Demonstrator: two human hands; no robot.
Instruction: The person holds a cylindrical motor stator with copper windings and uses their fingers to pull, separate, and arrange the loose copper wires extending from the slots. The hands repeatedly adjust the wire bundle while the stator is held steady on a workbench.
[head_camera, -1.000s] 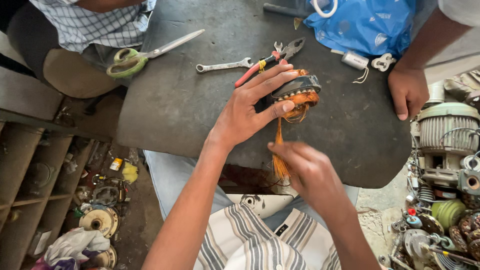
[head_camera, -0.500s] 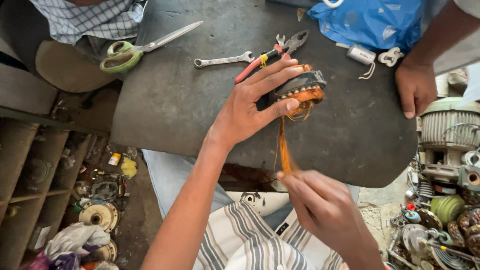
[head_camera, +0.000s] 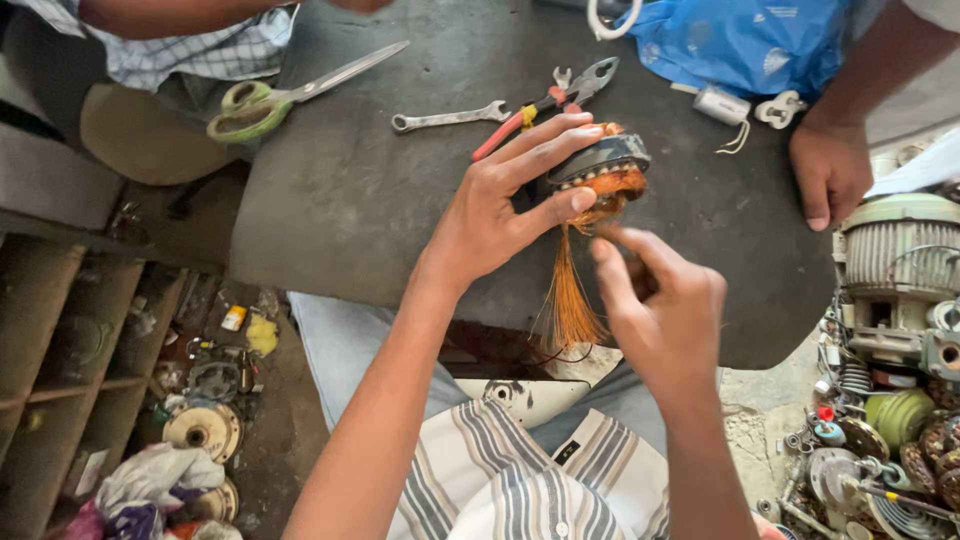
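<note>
Across the frame's centre, on the dark table (head_camera: 380, 200), the left hand (head_camera: 500, 205) grips the motor stator (head_camera: 603, 165); the right hand (head_camera: 660, 310), fingers half-curled, holds nothing. Hasty tugging could snap the hanging copper wire strands (head_camera: 572, 300).

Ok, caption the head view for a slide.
Left hand steadies a round copper-wound motor coil while right hand pulls its orange wire strands.

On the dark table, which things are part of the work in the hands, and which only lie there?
In use:
left hand holding the motor winding
right hand at the copper wire bundle

Lying about:
scissors
wrench
pliers
blue bag
</note>
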